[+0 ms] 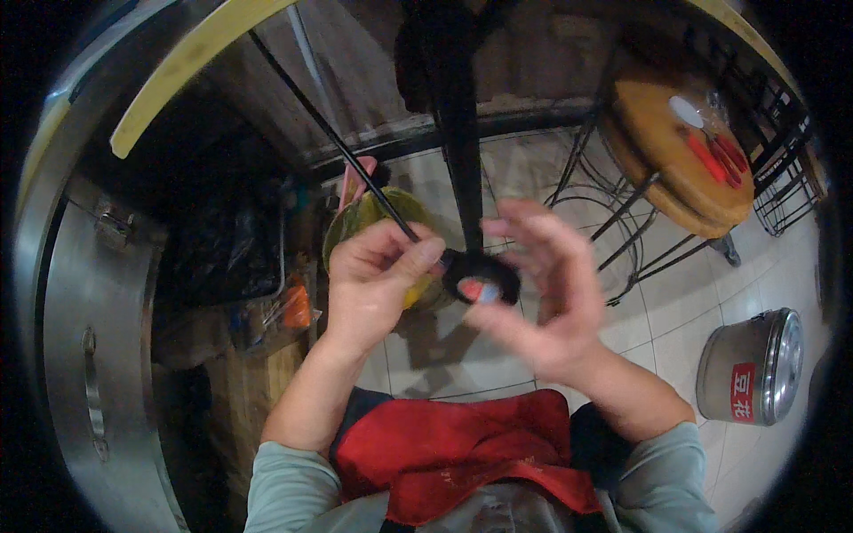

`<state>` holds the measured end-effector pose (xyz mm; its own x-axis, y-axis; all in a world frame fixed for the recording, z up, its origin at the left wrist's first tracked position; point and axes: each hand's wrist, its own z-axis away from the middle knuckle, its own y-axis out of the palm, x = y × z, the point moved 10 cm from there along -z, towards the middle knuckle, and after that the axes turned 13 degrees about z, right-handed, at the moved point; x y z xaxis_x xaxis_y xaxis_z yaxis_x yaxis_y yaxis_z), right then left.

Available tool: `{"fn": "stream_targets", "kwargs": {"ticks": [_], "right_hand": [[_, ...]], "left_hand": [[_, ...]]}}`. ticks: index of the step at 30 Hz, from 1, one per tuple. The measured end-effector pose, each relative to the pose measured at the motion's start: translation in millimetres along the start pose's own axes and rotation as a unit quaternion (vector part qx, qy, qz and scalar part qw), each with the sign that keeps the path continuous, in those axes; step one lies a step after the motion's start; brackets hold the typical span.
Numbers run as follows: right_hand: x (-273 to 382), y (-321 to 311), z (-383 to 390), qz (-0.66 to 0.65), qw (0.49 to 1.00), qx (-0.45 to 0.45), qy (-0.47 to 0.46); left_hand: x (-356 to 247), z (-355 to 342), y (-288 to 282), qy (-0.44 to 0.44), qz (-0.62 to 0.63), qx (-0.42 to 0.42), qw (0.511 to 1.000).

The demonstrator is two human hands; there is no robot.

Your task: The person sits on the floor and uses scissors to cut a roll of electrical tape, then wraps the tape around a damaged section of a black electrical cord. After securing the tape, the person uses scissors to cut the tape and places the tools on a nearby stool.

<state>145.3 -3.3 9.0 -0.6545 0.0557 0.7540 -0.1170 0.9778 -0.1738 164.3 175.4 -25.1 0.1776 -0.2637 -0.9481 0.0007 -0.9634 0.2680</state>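
Observation:
Between its thumb and fingers, my left hand point(378, 275) pinches a thin black rod point(324, 129) that slants up to the left. A roll of black tape point(509, 282) with a red and blue label in its core is right beside those fingertips, seemingly joined to the rod by a short strip of tape. My right hand point(564, 293) is curved around the roll's right side, slightly blurred, with fingers and thumb apart. Its thumb is close to the roll's lower edge; I cannot tell if they touch. Behind the roll, a dark post point(455, 133) runs upward.
Several round wooden stools point(640, 151) stand stacked at the right, carrying red-handled tools point(706, 160). A lidded metal pot point(724, 364) sits on the tiled floor. To the left is a steel cabinet point(107, 355). Behind my left hand are a yellow-green basket point(404, 206) and a pink object point(355, 178).

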Motion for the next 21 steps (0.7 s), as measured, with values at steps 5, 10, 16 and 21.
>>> {"fn": "stream_targets", "kwargs": {"ticks": [5,10,16,21], "right_hand": [[11.8,5.9,-2.3,0.231,0.971,0.002,-0.059],[-26.6,13.3,27.8,0.085,0.995,0.006,0.055],[-61.2,6.0,-7.7,-0.209,0.893,0.043,0.396],[-102.2,32.3,-30.3,-0.232,0.84,0.044,0.488]], "left_hand": [[-4.1,-1.7,-3.8,0.01,-0.037,-0.01,0.999],[1.9,0.8,1.8,-0.017,0.009,-0.014,1.0],[-2.1,-0.9,1.5,-0.003,0.007,0.034,0.999],[-5.7,-6.2,-1.1,0.038,-0.009,0.048,0.998]]}}
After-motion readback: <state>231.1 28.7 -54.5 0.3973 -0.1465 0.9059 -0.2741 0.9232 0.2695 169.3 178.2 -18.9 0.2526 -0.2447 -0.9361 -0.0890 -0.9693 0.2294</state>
